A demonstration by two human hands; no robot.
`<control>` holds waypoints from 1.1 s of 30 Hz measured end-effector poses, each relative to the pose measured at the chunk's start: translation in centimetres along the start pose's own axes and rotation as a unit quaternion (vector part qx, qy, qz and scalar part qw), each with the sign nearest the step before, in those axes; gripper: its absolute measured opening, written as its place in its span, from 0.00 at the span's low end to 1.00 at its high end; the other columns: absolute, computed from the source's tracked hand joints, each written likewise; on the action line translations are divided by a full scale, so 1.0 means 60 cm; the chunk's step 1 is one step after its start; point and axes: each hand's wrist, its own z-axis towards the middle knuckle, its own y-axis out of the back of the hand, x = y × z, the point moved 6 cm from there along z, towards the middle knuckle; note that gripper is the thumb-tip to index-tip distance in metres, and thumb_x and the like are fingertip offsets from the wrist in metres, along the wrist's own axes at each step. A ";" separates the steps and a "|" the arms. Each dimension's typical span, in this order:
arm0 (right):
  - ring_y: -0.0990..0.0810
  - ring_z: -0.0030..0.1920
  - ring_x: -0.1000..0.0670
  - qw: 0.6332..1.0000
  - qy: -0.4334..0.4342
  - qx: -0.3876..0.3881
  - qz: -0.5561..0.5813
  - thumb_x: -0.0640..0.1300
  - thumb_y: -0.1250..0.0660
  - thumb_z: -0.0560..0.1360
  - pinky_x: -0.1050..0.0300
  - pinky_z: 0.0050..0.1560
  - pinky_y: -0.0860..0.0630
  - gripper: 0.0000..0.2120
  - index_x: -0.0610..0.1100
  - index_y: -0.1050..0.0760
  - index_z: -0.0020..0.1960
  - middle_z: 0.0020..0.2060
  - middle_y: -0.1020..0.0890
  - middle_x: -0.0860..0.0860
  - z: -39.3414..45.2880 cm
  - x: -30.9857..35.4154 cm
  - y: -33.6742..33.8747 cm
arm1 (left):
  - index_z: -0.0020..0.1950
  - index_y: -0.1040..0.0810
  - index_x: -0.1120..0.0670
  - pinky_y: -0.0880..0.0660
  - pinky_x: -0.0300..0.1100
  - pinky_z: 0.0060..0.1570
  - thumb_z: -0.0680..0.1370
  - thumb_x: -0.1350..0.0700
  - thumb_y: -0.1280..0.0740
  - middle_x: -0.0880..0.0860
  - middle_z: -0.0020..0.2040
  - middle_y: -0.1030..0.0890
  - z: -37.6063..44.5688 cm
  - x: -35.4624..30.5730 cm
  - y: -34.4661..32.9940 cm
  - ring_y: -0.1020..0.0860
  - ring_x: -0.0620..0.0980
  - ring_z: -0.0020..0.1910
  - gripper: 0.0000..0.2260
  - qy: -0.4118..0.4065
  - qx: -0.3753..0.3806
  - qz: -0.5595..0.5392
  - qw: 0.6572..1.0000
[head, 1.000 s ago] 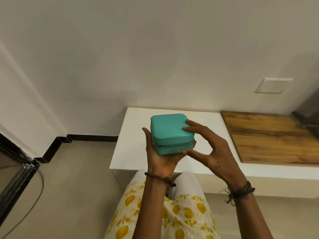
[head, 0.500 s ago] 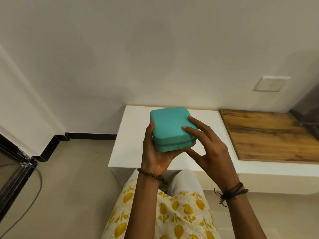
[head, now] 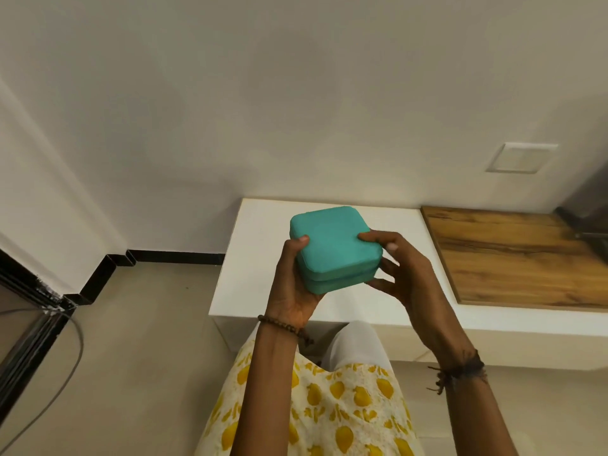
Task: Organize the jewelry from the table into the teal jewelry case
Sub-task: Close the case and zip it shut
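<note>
The teal jewelry case (head: 332, 245) is closed and held in the air above the white table (head: 263, 245), tilted with its lid toward me. My left hand (head: 291, 287) cups its left side and underside, thumb resting on the lid. My right hand (head: 403, 274) grips its right side, thumb on the lid's edge and fingers curled below. No jewelry shows on the table.
A wooden board (head: 519, 255) lies on the table's right part. A dark appliance (head: 592, 205) stands at the far right. A wall plate (head: 521, 157) is on the wall behind. A metal frame and cable (head: 39, 327) sit on the floor at left.
Both hands have lifted the case slightly and turned it, so its lid faces me more. The right thumb shifted onto the lid's right edge.
</note>
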 end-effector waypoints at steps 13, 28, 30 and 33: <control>0.19 0.48 0.47 0.972 -0.192 -0.070 0.119 0.49 0.32 0.73 0.58 0.38 0.18 0.07 0.49 0.23 0.49 0.48 0.19 0.47 0.060 -0.052 -0.012 | 0.59 0.28 0.50 0.20 0.43 0.41 0.51 0.47 0.18 0.53 0.56 0.21 0.005 -0.008 0.011 0.19 0.50 0.52 0.39 -0.111 -0.055 0.047 0.991; 0.18 0.37 0.49 0.949 -0.295 0.064 0.089 0.55 0.36 0.74 0.59 0.38 0.20 0.16 0.45 0.23 0.53 0.41 0.18 0.47 0.152 -0.026 -0.012 | 0.44 0.20 0.50 0.21 0.36 0.46 0.72 0.64 0.31 0.49 0.45 0.18 -0.036 -0.060 0.022 0.19 0.43 0.48 0.08 -0.276 -0.248 0.278 0.886; 0.18 0.34 0.49 0.946 -0.305 0.078 0.075 0.55 0.37 0.75 0.59 0.36 0.19 0.15 0.44 0.22 0.49 0.38 0.17 0.47 0.157 -0.022 -0.012 | 0.42 0.21 0.49 0.21 0.36 0.43 0.71 0.64 0.30 0.46 0.43 0.19 -0.039 -0.061 0.013 0.18 0.41 0.44 0.09 -0.285 -0.265 0.291 0.874; 0.18 0.31 0.50 0.944 -0.311 0.094 0.049 0.55 0.38 0.75 0.60 0.33 0.20 0.15 0.44 0.22 0.46 0.34 0.16 0.48 0.164 -0.020 -0.008 | 0.41 0.22 0.46 0.20 0.40 0.43 0.71 0.61 0.29 0.44 0.43 0.19 -0.045 -0.060 -0.002 0.18 0.44 0.44 0.09 -0.307 -0.282 0.339 0.843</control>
